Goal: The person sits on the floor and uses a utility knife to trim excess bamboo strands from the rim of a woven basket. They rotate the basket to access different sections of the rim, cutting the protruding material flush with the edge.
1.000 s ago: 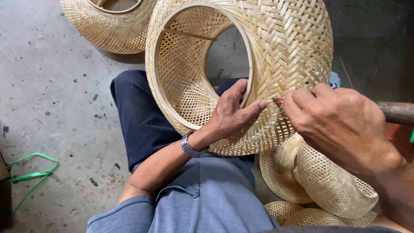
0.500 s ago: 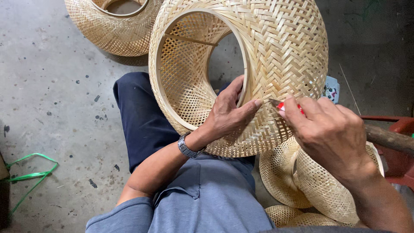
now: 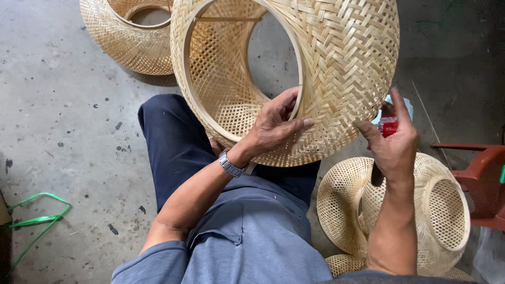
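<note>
A large round woven bamboo shade lies tilted across my lap, its open hoop facing left. My left hand grips the hoop's lower rim, thumb on the outside weave, fingers inside; a metal watch is on that wrist. My right hand has drawn back to the right of the shade, fingers half spread, with a small red-handled tool held against the palm. A dark handle end shows below that hand.
A second woven shade stands on the concrete floor at the back left. Smaller woven shades lie stacked at my right knee. A red stool is at the right edge, a green strap at the lower left.
My right hand has pulled away from the shade's weave, moving right and down with the red tool. The left hand keeps its hold on the rim.
</note>
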